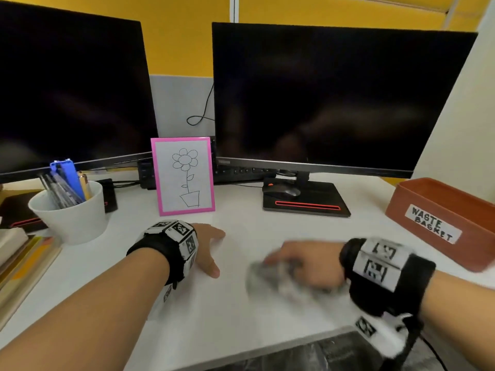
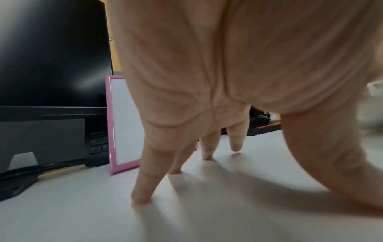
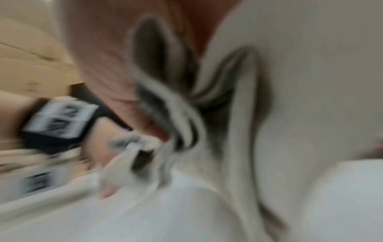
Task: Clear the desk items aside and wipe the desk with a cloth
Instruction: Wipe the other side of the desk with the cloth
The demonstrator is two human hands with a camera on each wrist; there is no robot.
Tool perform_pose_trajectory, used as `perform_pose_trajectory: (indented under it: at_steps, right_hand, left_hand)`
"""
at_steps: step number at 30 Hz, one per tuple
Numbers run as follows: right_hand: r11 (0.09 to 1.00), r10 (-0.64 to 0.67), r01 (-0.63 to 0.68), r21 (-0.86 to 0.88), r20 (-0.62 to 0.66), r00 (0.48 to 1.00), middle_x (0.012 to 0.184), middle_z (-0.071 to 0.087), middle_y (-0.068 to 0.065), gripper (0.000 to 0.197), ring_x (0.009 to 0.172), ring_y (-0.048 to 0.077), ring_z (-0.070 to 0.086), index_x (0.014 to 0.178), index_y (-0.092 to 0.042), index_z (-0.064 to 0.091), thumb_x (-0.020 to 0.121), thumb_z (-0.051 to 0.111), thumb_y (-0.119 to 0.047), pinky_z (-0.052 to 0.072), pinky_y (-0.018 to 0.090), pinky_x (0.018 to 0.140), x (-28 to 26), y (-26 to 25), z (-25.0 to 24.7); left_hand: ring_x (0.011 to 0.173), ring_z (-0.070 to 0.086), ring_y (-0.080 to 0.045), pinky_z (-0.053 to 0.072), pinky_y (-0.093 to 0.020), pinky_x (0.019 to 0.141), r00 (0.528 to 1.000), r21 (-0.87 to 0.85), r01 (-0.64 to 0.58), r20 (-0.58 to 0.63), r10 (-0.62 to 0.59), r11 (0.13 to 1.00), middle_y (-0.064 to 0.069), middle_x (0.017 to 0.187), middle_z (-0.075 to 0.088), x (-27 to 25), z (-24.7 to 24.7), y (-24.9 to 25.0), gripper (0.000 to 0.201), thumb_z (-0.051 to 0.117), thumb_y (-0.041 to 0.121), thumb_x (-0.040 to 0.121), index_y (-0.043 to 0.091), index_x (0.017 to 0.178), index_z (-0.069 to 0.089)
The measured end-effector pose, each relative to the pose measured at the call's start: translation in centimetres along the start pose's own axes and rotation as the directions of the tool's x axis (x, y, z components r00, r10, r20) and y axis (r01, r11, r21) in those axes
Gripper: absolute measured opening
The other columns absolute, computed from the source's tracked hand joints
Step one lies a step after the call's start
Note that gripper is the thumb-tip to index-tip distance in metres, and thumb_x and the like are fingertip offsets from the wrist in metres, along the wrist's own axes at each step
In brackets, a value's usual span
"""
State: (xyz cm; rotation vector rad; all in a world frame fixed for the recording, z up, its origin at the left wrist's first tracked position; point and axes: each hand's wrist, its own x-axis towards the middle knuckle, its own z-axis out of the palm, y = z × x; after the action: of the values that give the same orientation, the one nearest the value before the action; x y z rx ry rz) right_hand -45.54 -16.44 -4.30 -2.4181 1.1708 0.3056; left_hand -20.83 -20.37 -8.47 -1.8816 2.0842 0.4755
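Note:
My right hand (image 1: 302,263) grips a bunched grey and white cloth (image 1: 270,279) against the white desk (image 1: 241,311), right of centre; both are blurred. The right wrist view shows folds of the cloth (image 3: 176,124) under my palm, heavily smeared. My left hand (image 1: 209,247) rests open on the desk just left of the cloth, straight fingers (image 2: 143,188) touching the surface by their tips. A pink-framed flower drawing (image 1: 184,175) stands just beyond the left hand, also seen as the pink frame (image 2: 116,124) in the left wrist view.
Two dark monitors (image 1: 321,103) stand at the back, a mouse (image 1: 284,190) on the right one's base. A white cup of pens (image 1: 71,212) and stacked books (image 1: 21,261) sit at left. A brown box labelled waste basket (image 1: 439,223) is at right.

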Motion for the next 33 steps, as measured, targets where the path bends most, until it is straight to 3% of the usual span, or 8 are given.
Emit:
perform_pose_trajectory:
  at_steps: [4,8,12,17,20,24,28,33]
  right_hand:
    - [0.934,0.349,-0.356,0.009,-0.223,0.910,0.121,0.053,0.002,0.055,0.099,0.022,0.061,0.137,-0.037,0.044,0.089,0.057,-0.015,0.057,0.033,0.079,4.2,3.2,-3.4]
    - [0.868,0.378,-0.447,-0.214,-0.299,0.876,0.127,0.039,0.006,0.064,0.120,0.030,0.044,0.139,-0.043,0.037,0.085,0.064,-0.022,0.046,0.043,0.096,10.2,3.3,-5.2]
    - [0.820,0.394,-0.479,-0.312,-0.299,0.869,0.128,0.042,0.012,0.051,0.121,0.034,0.042,0.136,-0.024,0.045,0.087,0.059,-0.030,0.044,0.046,0.095,13.5,3.6,-6.1]
    - [0.802,0.435,-0.491,-0.341,-0.230,0.871,0.130,0.046,0.010,0.047,0.119,0.033,0.045,0.137,-0.025,0.043,0.090,0.048,-0.028,0.044,0.044,0.095,10.9,7.0,-4.9]
    - [0.739,0.521,-0.577,-0.348,-0.248,0.817,0.134,0.044,0.008,0.049,0.124,0.031,0.043,0.142,-0.027,0.035,0.093,0.042,-0.030,0.041,0.041,0.099,5.7,10.7,-4.5]
    - [0.674,0.630,-0.672,-0.306,-0.237,0.740,0.120,0.048,0.004,0.041,0.117,0.029,0.050,0.131,-0.031,0.049,0.090,0.050,-0.031,0.044,0.035,0.097,1.5,13.4,-6.1]
    - [0.819,0.429,-0.531,-0.218,-0.382,0.819,0.100,0.037,0.004,0.036,0.111,0.033,0.049,0.126,-0.037,0.048,0.090,0.050,-0.035,0.045,0.042,0.091,6.1,10.8,-6.4]
    - [0.880,0.315,-0.366,-0.302,-0.205,0.927,0.130,0.038,0.009,0.056,0.123,0.033,0.038,0.139,-0.036,0.039,0.088,0.059,-0.028,0.043,0.045,0.096,12.6,7.1,-5.9]
  left_hand:
    - [0.145,0.023,-0.020,0.024,-0.037,0.116,1.000,-0.043,-0.003,-0.021,0.002,0.999,0.004,0.159,0.020,1.0,-1.2,0.4,0.110,0.081,0.046,0.069,0.028,0.154,0.013]
    - [0.144,0.026,-0.022,0.026,-0.039,0.116,0.999,-0.024,-0.017,-0.031,0.016,1.000,0.003,0.159,0.020,3.3,-2.0,2.1,0.110,0.079,0.047,0.070,0.028,0.153,0.011]
    - [0.137,0.038,-0.027,0.036,-0.046,0.110,1.000,0.030,-0.013,-0.027,0.014,0.999,-0.002,0.153,0.034,5.6,-3.0,3.3,0.108,0.080,0.051,0.065,0.022,0.150,0.021]
    - [0.140,0.034,-0.025,0.033,-0.047,0.112,0.999,0.028,-0.021,-0.036,0.022,0.999,0.001,0.154,0.031,7.3,-3.9,4.1,0.106,0.078,0.055,0.065,0.024,0.150,0.022]
    - [0.138,0.036,-0.025,0.034,-0.045,0.112,0.998,0.046,-0.001,-0.065,0.004,0.999,0.000,0.153,0.033,8.1,-4.1,4.8,0.097,0.075,0.053,0.071,0.022,0.149,0.026]
    - [0.135,0.041,-0.025,0.037,-0.039,0.110,0.990,0.065,0.020,-0.143,-0.011,0.998,-0.004,0.148,0.039,8.6,-4.7,5.7,0.075,0.068,0.044,0.082,0.017,0.144,0.036]
    - [0.129,0.047,-0.026,0.040,-0.030,0.103,0.975,0.036,0.061,-0.214,-0.052,0.997,-0.010,0.142,0.046,9.4,-6.6,6.4,0.052,0.060,0.024,0.093,0.009,0.140,0.043]
    - [0.122,0.054,-0.027,0.045,-0.031,0.099,0.962,-0.006,0.078,-0.262,-0.077,0.997,-0.010,0.136,0.052,10.6,-7.9,6.7,0.045,0.055,0.014,0.093,0.011,0.138,0.046]
